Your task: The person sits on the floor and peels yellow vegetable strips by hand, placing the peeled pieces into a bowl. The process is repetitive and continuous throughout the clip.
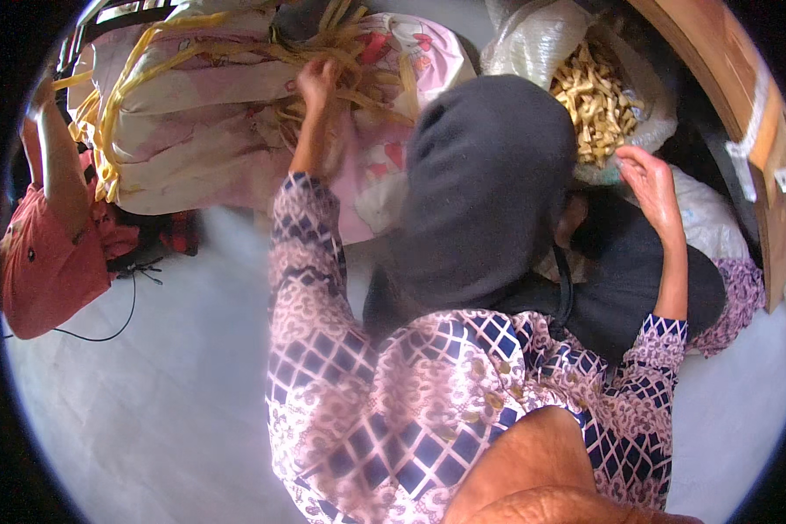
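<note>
My left hand [317, 84] is over a loose pile of long yellowish strips [373, 95], with its fingers bent. The picture does not settle whether it grips one of them. The strips lie on a pink and white cloth with printed figures [203, 150], spread over a raised, padded-looking surface. On the other side, my right hand [652, 187] hangs at the near edge of a clear plastic bag [537, 46]. That bag holds many short, pale yellow cut pieces [593, 108]. My right fingers are curled with the tips close together; anything between them is too small to make out.
At the far left, a person in a red shirt [59, 242] has a hand near hanging yellow strips [108, 157]. A thin black cable [131, 308] lies on the pale floor [170, 393]. A wooden furniture edge [733, 85] rises at right, beside a white sack [707, 216].
</note>
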`<state>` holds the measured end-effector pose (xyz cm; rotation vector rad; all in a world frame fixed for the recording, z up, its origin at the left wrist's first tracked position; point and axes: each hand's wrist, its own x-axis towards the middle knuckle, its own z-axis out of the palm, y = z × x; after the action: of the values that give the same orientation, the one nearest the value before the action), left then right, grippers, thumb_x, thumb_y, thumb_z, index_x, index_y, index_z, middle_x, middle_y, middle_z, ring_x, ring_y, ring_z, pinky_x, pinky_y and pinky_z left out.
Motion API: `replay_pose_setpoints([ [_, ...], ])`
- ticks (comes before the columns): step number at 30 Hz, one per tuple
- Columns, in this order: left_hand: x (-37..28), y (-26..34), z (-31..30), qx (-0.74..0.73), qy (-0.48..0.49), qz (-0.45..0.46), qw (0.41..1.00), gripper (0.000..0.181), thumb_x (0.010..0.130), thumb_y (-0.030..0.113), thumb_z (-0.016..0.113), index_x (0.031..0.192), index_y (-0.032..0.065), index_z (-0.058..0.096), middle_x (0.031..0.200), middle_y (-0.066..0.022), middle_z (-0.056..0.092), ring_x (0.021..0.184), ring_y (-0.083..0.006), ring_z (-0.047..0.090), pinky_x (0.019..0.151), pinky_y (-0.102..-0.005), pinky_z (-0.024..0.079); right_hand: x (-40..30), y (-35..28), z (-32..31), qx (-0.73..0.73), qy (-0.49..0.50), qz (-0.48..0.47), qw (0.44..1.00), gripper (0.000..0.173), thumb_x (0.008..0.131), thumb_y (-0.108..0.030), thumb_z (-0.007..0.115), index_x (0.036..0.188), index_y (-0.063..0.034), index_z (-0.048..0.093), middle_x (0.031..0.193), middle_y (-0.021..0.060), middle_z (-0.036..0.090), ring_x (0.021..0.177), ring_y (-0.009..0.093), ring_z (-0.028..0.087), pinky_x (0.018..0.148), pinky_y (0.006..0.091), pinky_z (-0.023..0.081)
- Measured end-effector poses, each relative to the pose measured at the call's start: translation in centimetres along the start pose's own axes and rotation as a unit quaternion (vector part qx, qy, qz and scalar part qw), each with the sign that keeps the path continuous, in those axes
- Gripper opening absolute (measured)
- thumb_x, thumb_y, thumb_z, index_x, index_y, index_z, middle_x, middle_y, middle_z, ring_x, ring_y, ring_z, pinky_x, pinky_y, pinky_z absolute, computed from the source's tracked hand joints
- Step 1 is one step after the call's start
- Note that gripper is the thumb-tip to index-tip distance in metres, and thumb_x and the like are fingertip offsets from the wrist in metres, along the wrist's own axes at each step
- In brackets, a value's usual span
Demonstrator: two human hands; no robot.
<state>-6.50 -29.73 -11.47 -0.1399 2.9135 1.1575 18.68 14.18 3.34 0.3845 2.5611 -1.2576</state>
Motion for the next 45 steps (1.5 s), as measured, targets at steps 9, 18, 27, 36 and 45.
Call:
replay_pose_setpoints([
  [9, 14.1, -6.4, 2.9, 0.086, 0.093, 0.057, 0.990, 0.065, 0.074, 0.027, 0.067, 0.124, 0.0006, 0.035, 0.126, -0.0193, 0.042, 0.109, -0.0318, 0.048, 0.084, -0.0409, 0.043, -0.3, -0.6, -0.6, -0.018, -0.002, -0.003, 1.000, 0.017, 0.083, -0.004, 0.054, 0.098, 0.0036, 0.055, 0.074, 0.0044, 0.057, 0.068, 0.008, 0.052, 0.062, 0.0231, 0.044],
  [18, 4.6, 5.4, 5.2, 0.072, -0.022, 0.132, 0.988, 0.026, 0.082, 0.026, 0.059, 0.093, 0.0027, 0.062, 0.077, -0.0065, 0.066, 0.071, -0.0160, 0.061, 0.069, -0.0287, 0.048, -0.5, -1.6, -1.3, -0.062, -0.016, -0.027, 0.998, 0.015, 0.083, -0.003, 0.053, 0.096, 0.0046, 0.054, 0.072, 0.0063, 0.058, 0.069, 0.008, 0.053, 0.063, 0.0233, 0.043],
  [27, -5.3, 20.3, 4.9, -0.336, -0.475, 0.231, 0.780, 0.019, 0.088, 0.024, 0.054, 0.095, 0.0062, 0.059, 0.075, 0.0017, 0.059, 0.073, -0.0068, 0.052, 0.066, -0.0211, 0.040, 1.0, -1.1, 0.7, 0.157, -0.059, 0.002, 0.986, 0.021, 0.086, -0.013, 0.055, 0.103, -0.0009, 0.056, 0.089, 0.0052, 0.060, 0.080, 0.012, 0.057, 0.072, 0.0248, 0.047],
  [36, -3.8, 28.7, 3.9, 0.005, -0.643, 0.361, 0.675, 0.030, 0.087, 0.032, 0.054, 0.103, 0.0079, 0.062, 0.086, -0.0028, 0.063, 0.083, -0.0121, 0.057, 0.080, -0.0289, 0.043, 6.2, -3.7, 4.0, 0.634, -0.049, -0.119, 0.763, 0.030, 0.086, -0.022, 0.055, 0.112, -0.0058, 0.054, 0.103, 0.0046, 0.060, 0.098, 0.014, 0.056, 0.085, 0.0291, 0.045],
  [45, -3.3, 31.6, 0.7, 0.027, -0.605, 0.375, 0.702, 0.031, 0.090, 0.031, 0.048, 0.108, 0.0068, 0.058, 0.075, -0.0008, 0.057, 0.072, -0.0083, 0.052, 0.070, -0.0244, 0.043, 10.7, -1.8, 6.9, 0.536, 0.019, -0.078, 0.840, 0.027, 0.087, -0.024, 0.055, 0.107, -0.0057, 0.057, 0.099, 0.0067, 0.060, 0.091, 0.013, 0.056, 0.082, 0.0281, 0.048],
])
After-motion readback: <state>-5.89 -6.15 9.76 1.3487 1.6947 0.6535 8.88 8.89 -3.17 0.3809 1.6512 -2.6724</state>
